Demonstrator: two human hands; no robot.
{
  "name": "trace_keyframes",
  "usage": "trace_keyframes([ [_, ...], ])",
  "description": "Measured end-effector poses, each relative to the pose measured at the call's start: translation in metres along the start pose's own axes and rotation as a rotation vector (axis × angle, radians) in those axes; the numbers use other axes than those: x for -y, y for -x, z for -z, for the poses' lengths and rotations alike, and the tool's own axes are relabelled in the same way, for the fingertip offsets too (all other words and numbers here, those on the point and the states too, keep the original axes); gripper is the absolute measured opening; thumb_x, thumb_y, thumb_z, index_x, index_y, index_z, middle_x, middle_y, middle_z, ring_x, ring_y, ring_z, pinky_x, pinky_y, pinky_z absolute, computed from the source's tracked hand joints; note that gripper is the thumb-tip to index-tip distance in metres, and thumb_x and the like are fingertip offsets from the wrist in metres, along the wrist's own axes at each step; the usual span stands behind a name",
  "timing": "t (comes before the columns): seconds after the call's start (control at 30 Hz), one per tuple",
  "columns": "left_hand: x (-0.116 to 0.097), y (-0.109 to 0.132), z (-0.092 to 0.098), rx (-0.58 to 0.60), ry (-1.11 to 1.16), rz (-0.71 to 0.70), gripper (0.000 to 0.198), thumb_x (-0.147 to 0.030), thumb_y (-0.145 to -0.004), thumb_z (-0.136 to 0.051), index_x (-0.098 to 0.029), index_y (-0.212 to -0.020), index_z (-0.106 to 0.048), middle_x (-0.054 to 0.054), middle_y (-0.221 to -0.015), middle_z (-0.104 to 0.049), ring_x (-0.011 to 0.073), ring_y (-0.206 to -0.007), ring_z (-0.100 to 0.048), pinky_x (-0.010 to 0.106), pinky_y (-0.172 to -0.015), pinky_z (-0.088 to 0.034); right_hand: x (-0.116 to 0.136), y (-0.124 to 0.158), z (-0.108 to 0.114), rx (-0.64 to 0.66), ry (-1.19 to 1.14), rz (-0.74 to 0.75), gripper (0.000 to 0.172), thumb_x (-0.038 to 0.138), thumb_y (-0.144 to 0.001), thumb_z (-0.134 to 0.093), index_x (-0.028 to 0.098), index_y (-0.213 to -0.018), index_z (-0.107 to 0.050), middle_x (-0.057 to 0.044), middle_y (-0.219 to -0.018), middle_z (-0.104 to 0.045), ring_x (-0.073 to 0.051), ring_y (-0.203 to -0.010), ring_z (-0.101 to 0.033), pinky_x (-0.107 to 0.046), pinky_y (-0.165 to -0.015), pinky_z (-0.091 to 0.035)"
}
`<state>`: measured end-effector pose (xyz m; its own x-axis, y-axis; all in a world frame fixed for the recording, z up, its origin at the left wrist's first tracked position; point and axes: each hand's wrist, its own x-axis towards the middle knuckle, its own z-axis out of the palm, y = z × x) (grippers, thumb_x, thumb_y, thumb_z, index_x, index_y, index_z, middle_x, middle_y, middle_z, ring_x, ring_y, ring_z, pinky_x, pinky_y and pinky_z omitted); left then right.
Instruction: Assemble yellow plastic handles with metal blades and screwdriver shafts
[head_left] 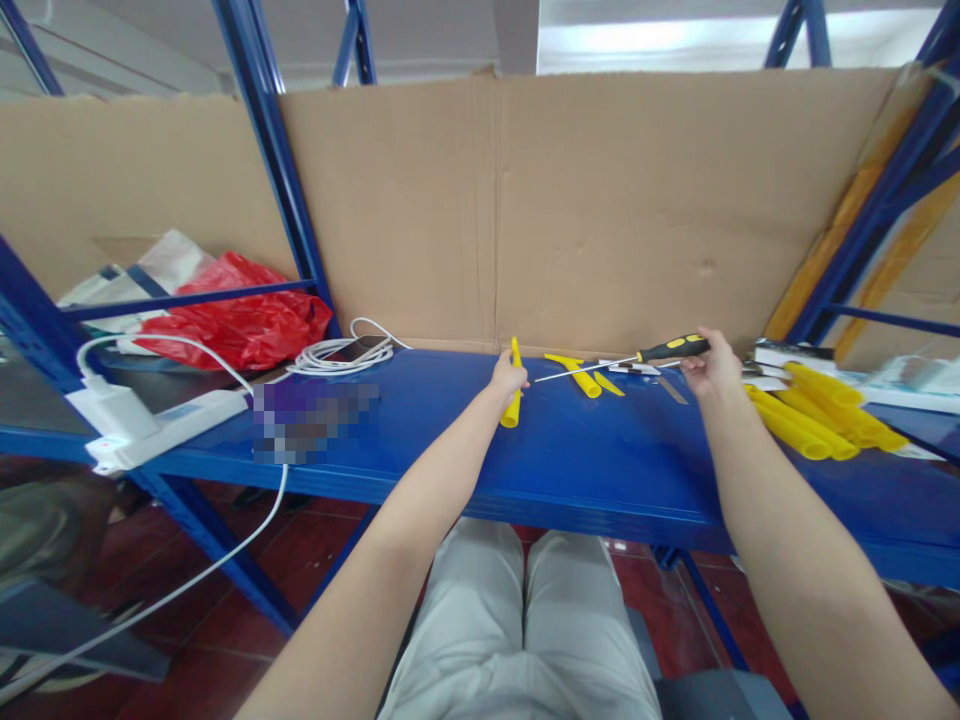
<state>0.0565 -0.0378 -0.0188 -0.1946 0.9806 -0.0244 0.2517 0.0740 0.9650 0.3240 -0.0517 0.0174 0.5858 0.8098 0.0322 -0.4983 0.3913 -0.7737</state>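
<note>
Red bag [240, 315] at left, coiled cable [337, 358] beside it. Left hand [508, 374] closed round a yellow tube [511, 411] at the blue shelf [427, 390]. Yellow pieces [583, 380] lie between the hands. Right hand [712, 368] grips a screwdriver [654, 352] by its handle end, shaft pointing left. Further tubes [814, 422] piled at right.

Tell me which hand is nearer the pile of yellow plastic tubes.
Right. The right hand is just left of the pile; the left hand is much farther left.
</note>
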Motion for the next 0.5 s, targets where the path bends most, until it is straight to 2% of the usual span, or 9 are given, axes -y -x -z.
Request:
trace_keyframes([
  [0.27,0.0025,-0.0082,-0.0026,-0.005,-0.049,-0.019,0.071,0.004,-0.077,-0.051,-0.022,-0.143,-0.051,0.009,-0.107,-0.071,0.0186,-0.077,-0.071,0.024,-0.059,-0.052,-0.0036,0.0046,-0.0053,0.020,0.223,0.100,0.028,0.012,-0.082,-0.057,0.021,-0.063,-0.039,0.009,-0.048,-0.035,-0.005,-0.035,-0.028,-0.016,-0.030,-0.026],
  [0.43,0.0039,-0.0087,-0.0037,0.018,-0.054,-0.063,0.062,0.007,-0.077,-0.052,-0.014,-0.135,-0.059,0.011,-0.118,-0.071,0.0193,-0.091,-0.071,0.022,-0.069,-0.053,-0.0069,0.0051,-0.0051,-0.040,0.615,0.222,0.023,0.018,-0.082,-0.055,0.022,-0.062,-0.044,0.008,-0.043,-0.032,-0.010,-0.036,-0.035,-0.021,-0.033,-0.028],
  [0.5,0.0054,-0.0089,-0.0044,0.021,-0.045,-0.068,0.060,0.008,-0.076,-0.056,-0.012,-0.133,-0.061,0.011,-0.118,-0.071,0.0191,-0.091,-0.071,0.021,-0.070,-0.052,-0.0074,0.0034,-0.0028,-0.061,0.823,0.274,0.018,0.024,-0.083,-0.056,0.021,-0.066,-0.051,0.005,-0.043,-0.036,-0.013,-0.039,-0.042,-0.024,-0.038,-0.034],
])
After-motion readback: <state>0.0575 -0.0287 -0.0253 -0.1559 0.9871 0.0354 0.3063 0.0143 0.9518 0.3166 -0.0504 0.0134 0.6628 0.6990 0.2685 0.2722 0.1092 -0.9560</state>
